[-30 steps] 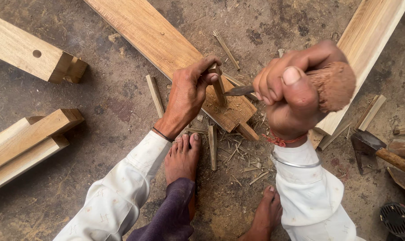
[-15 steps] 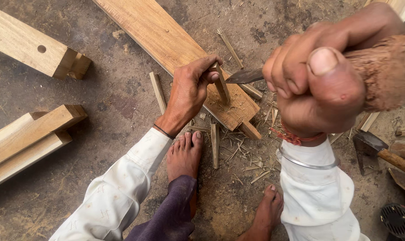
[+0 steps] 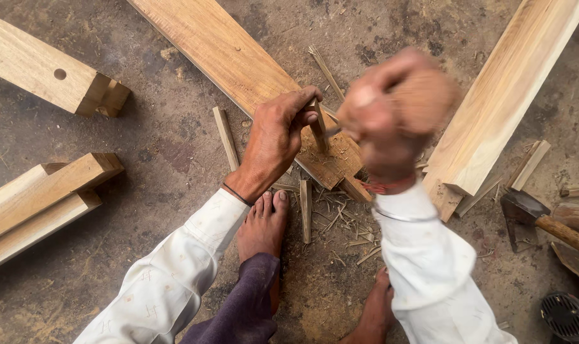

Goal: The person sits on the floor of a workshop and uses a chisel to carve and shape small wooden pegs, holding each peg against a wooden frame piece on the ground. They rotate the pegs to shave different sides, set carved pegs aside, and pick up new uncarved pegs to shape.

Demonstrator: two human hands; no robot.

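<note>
Left hand point(image 3: 275, 141) stretched forward, palm down, fingers curled, thumb and forefinger pinched tight at the tip. Left forearm in white sleeve runs back to lower left, thin dark band at wrist. Right hand point(image 3: 391, 121) raised, closed in a fist, motion-blurred. Red thread and metal bangle on right wrist, white sleeve below. 2 bare feet visible between the arms.

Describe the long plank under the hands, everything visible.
The plank is pale brown bare wood, flat and wide, lying on the gritty floor and running diagonally from the top edge down to its cut end between the hands. That end looks notched and rough, with chips around it. The left hand holds a chisel upright on it.
</note>
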